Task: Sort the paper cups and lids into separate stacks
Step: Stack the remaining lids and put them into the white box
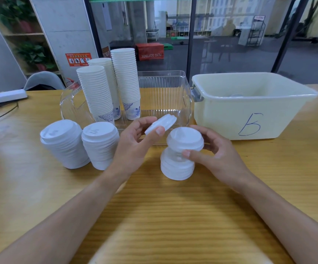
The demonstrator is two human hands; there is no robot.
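Two lid stacks (pixel 82 143) left, three cup stacks (pixel 109 86) behind them in the clear tray (pixel 181 86). Left hand (pixel 135 141) pinches a single lid (pixel 161 123), tilted, in the air. Right hand (pixel 214 151) grips a lid clump (pixel 181 155) standing on the table (pixel 173 216). Suggest: level the lid, seat it square on a stack. Stacks sit close together; open room front and centre. Tub (pixel 253 119) blocks the right.
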